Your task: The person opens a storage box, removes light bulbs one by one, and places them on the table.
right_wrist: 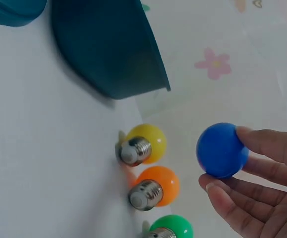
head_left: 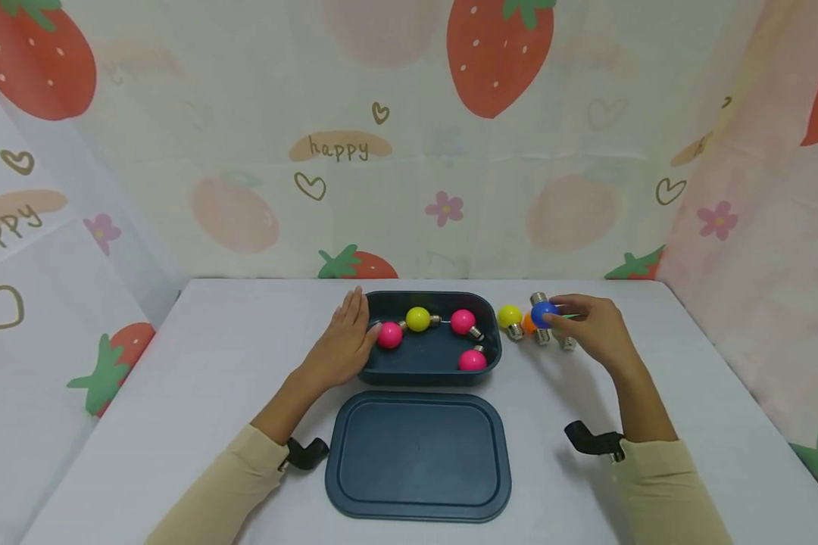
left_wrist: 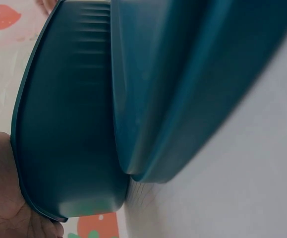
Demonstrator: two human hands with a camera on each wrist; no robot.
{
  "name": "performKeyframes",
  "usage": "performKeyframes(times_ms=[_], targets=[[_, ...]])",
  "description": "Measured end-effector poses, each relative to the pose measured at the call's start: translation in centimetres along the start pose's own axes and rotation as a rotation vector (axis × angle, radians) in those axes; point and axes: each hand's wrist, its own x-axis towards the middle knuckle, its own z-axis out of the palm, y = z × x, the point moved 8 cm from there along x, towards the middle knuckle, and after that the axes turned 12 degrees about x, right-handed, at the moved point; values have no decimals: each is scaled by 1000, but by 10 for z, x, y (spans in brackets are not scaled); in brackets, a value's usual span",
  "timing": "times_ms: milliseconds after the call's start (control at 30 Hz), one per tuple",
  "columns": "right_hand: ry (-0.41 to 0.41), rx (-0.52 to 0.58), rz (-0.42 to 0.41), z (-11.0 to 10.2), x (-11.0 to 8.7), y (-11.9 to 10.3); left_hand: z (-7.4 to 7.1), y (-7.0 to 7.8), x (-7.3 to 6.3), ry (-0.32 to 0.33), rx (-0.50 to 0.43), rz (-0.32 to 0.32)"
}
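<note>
A dark blue plastic box holds several small light bulbs, among them a yellow bulb and a pink bulb. My left hand holds the box's left side, its thumb over the rim and fingers along the outside. To the right of the box, my right hand pinches a blue bulb by its round globe, above the table. Below it stand a yellow bulb, an orange bulb and a green bulb, metal bases towards me. The right hand partly hides the green one from above.
A flat dark blue lid lies on the white table just in front of the box. Printed cloth with strawberries rises behind the table and along both sides.
</note>
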Motion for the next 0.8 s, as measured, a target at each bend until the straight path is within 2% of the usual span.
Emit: performKeyframes(times_ms=[233,633,800], targets=[[11,10,46,-10,0,10,1,0,0,-3,-3,-1],[48,67,67,-32,-3,25,-1,0,0,-6,-6,-4],[68,78,100,-41,-4,34,-1,1,0,-1,-2,0]])
